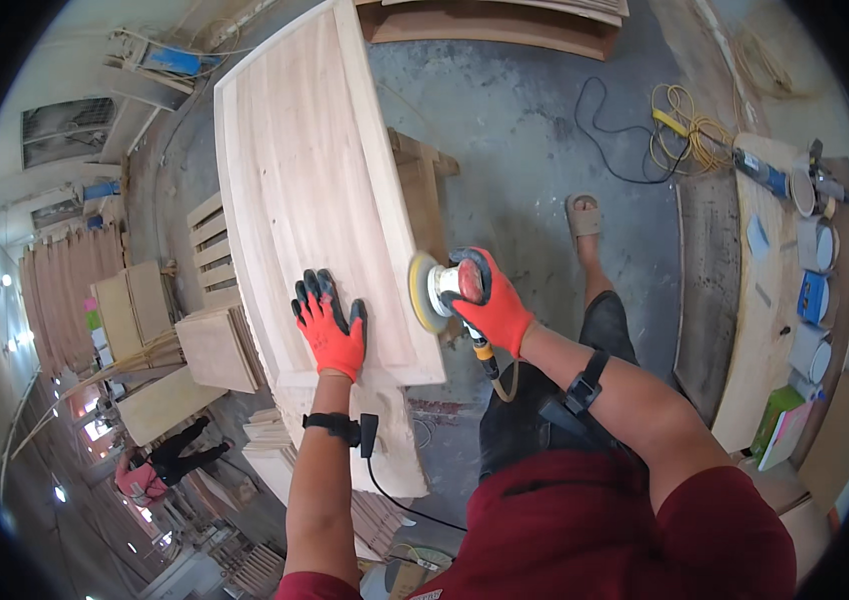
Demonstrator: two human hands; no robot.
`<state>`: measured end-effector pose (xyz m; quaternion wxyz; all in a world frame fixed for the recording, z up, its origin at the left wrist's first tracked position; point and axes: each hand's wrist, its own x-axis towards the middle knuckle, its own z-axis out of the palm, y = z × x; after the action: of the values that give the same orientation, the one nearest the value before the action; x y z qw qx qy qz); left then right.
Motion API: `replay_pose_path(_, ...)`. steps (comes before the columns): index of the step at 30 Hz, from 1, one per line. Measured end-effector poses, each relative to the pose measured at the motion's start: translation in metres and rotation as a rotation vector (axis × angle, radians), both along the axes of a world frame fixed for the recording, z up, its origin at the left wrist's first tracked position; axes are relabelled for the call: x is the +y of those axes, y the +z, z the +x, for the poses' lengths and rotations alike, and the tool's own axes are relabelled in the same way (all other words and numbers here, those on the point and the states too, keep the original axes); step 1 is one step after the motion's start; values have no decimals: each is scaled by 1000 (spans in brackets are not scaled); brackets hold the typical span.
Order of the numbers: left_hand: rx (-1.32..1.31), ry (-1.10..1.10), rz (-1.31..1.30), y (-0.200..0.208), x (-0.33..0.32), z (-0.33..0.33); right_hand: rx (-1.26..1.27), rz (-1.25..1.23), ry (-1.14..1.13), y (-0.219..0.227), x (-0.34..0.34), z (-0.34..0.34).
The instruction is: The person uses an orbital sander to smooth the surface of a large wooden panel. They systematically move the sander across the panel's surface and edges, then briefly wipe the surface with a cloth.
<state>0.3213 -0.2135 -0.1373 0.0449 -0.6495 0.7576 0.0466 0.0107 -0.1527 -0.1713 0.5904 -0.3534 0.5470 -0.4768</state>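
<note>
- our left hand (331, 328) lies flat and spread on the wooden panel (305, 180), grip clamped on nothing.
- our right hand (490, 300) has its grip clamped on the sander (438, 290), disc against the panel's side edge; we judge most of that edge is left.

Pale bare wood, matt with plain grain, is showing across the framed wooden panel (315, 190) under the left hand (331, 326) fingers in a red knit glove with black rubbery tips, while right hand (490, 300) fingers are wrapping the orbital sander (442, 290) with its yellowish pad and dull plastic-looking body.
</note>
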Motion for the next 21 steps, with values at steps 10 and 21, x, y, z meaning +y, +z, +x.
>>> replay_pose_path(10, -42, 50, -35, 3, 26, -8, 99, 66, 64, -7, 172, 44)
replay_pose_path(21, 15, 45, -89, -4, 24, -1, 609, -36, 195, 61, 110, 18)
